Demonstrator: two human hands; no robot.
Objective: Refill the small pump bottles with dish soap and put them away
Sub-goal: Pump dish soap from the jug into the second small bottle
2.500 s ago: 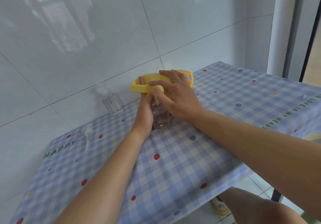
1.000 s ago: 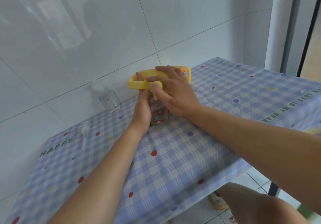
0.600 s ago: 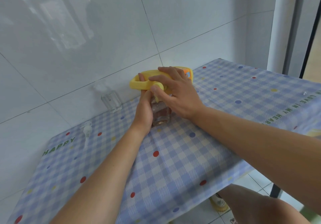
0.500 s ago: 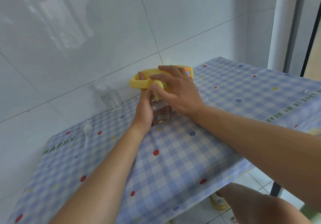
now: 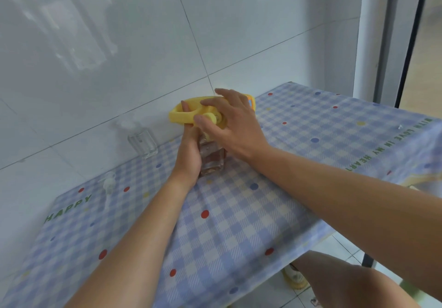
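A yellow dish soap jug [image 5: 184,114] is tipped on its side above a small clear square bottle [image 5: 212,159] that stands on the checked tablecloth. My right hand [image 5: 229,126] grips the jug from on top, its spout pointing down into the small bottle. My left hand [image 5: 189,154] wraps round the small bottle's left side, with one finger up through the jug's handle. A second small clear bottle [image 5: 143,141] stands without its pump by the wall to the left. A white pump head [image 5: 108,184] lies on the cloth further left.
The table [image 5: 239,212] stands against a white tiled wall, with its front edge near my arms. A white pipe and a door frame [image 5: 382,32] rise at the right. Under the table a bottle [image 5: 294,276] stands on the floor beside my knee.
Both hands, the jug and the small bottle stay in the same place. Only the view shifts slightly.
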